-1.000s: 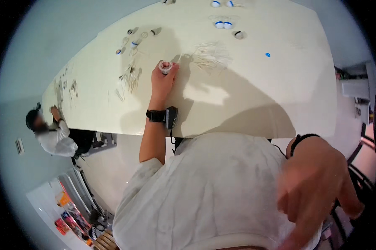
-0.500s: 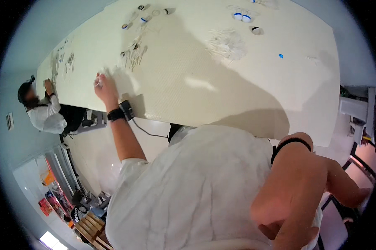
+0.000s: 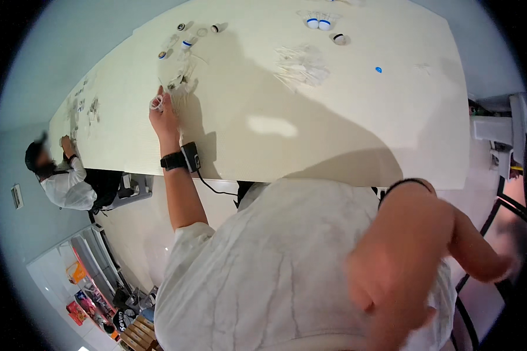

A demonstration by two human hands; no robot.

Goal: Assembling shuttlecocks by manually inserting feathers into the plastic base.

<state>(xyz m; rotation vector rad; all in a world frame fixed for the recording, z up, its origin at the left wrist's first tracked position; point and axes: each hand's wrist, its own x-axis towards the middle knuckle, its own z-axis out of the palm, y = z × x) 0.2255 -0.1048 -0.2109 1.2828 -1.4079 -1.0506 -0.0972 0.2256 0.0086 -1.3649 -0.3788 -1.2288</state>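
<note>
My left hand (image 3: 165, 121) is over the table's left part, its fingers closed on a small white ring (image 3: 157, 103). Just beyond the fingertips lies a loose heap of thin pale strips and dark bits (image 3: 180, 88). A black band and a small black box with a cable (image 3: 191, 157) are on that wrist. Large and blurred at the lower right, my right hand (image 3: 406, 245) is raised in front of my white shirt, off the table. Its fingers are smeared, so whether they hold anything does not show.
On the long cream table (image 3: 234, 128) lie a pile of white strips (image 3: 301, 65), two white round caps with blue bands (image 3: 318, 24) and a small blue piece (image 3: 378, 69). Several small round pieces are at the far left. Another person (image 3: 70, 184) works at the left end.
My left hand has moved right, up to the heap of strips, still with the white ring. The right hand has shifted slightly and blurred more. The whole view has turned a little.
</note>
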